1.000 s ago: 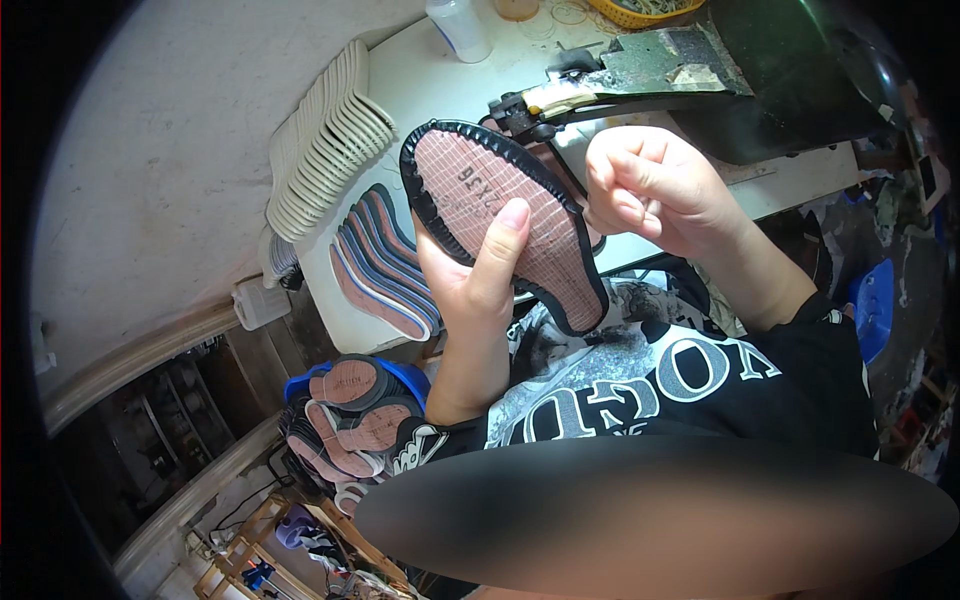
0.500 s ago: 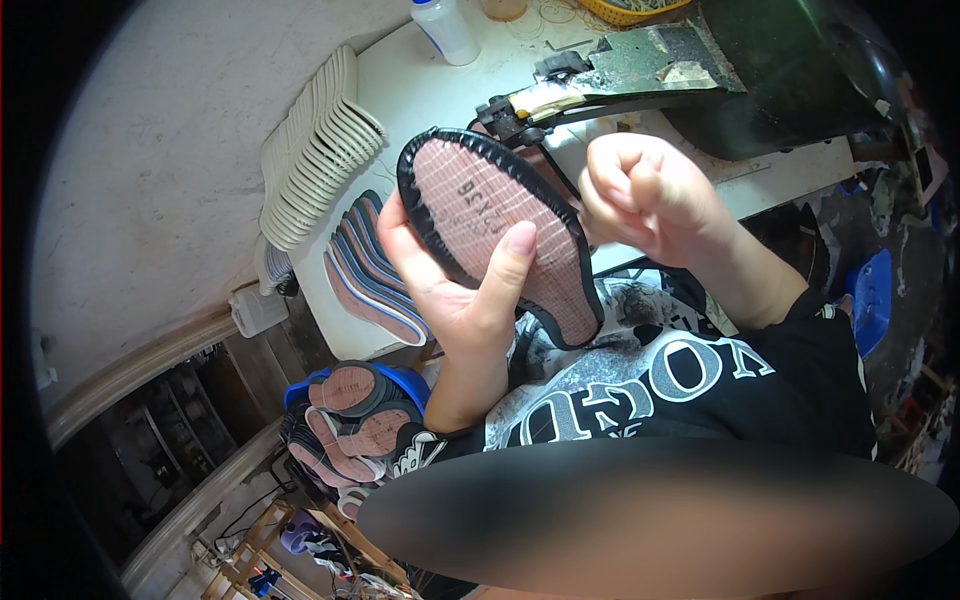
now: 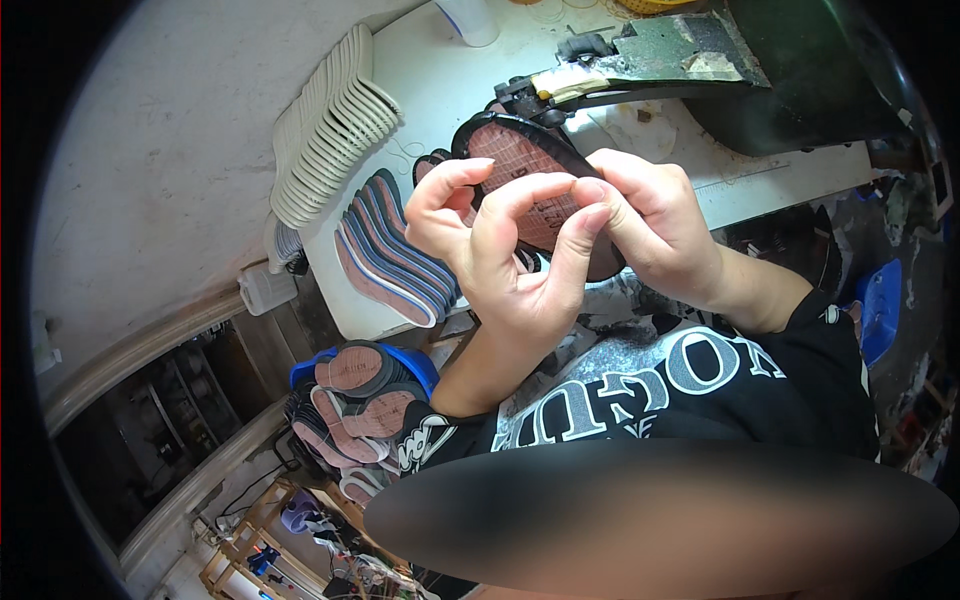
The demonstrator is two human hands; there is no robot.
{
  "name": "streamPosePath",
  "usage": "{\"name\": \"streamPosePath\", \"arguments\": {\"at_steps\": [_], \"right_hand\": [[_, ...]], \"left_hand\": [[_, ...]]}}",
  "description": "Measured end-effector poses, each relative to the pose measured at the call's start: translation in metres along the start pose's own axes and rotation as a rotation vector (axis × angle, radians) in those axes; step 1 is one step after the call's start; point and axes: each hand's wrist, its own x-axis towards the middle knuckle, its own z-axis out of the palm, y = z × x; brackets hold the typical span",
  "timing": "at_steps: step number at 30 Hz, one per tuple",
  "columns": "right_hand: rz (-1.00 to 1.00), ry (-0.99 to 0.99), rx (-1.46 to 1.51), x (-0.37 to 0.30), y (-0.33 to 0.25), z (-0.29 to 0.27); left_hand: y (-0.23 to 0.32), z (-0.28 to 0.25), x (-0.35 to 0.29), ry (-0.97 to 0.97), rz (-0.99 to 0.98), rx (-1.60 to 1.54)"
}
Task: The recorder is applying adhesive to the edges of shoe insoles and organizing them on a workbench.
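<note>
A black shoe upper [image 3: 525, 150] with a pinkish, gridded underside and a gathered dark rim is tilted in front of me, partly covered by my hands. At its right edge my right hand [image 3: 665, 225] is closed, its fingers hidden behind the shoe. My left hand [image 3: 510, 240] crosses over the underside, thumb and index finger curled together against my right thumb tip. Whatever lies in that pinch is too small to make out. Another dark-rimmed piece [image 3: 430, 163] shows behind my left hand.
Beyond the shoe, a machine arm [image 3: 620, 75] reaches over the white table [image 3: 420, 70]. Stacked pale soles [image 3: 335, 130] and a row of dark-edged insoles [image 3: 395, 255] stand at the left. A blue bin [image 3: 425, 370] of soles sits below; a white bottle [image 3: 468, 20] stands at the back.
My left hand has let go of the shoe's side and come across to my right hand, fingertips meeting. The shoe has moved slightly right and turned. The view has shifted a little.
</note>
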Motion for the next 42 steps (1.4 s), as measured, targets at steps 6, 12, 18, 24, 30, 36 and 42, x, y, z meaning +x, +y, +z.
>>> {"name": "streamPosePath", "arguments": {"at_steps": [6,12,18,24,30,36,42], "right_hand": [[-0.073,0.052,-0.042,0.000,0.003,0.006],[-0.061,0.031,-0.088,0.000,0.003,0.011],[-0.059,0.024,-0.163,0.000,0.009,0.011],[-0.018,0.031,-0.097,0.000,0.006,0.011],[0.035,0.026,0.050,-0.003,0.007,0.014],[0.127,-0.009,0.236,-0.009,0.000,0.017],[0.178,-0.017,0.436,-0.007,-0.002,0.019]], "left_hand": [[0.006,-0.004,0.003,-0.047,-0.135,-0.107],[0.004,-0.016,0.007,-0.154,-0.183,-0.096],[0.006,-0.023,0.016,-0.219,-0.104,0.132],[0.009,-0.020,0.016,-0.217,-0.111,0.147],[0.007,-0.019,0.010,-0.184,-0.122,0.084],[0.009,-0.022,0.001,-0.146,-0.092,0.024],[0.006,-0.020,0.001,-0.030,-0.053,-0.003]]}}
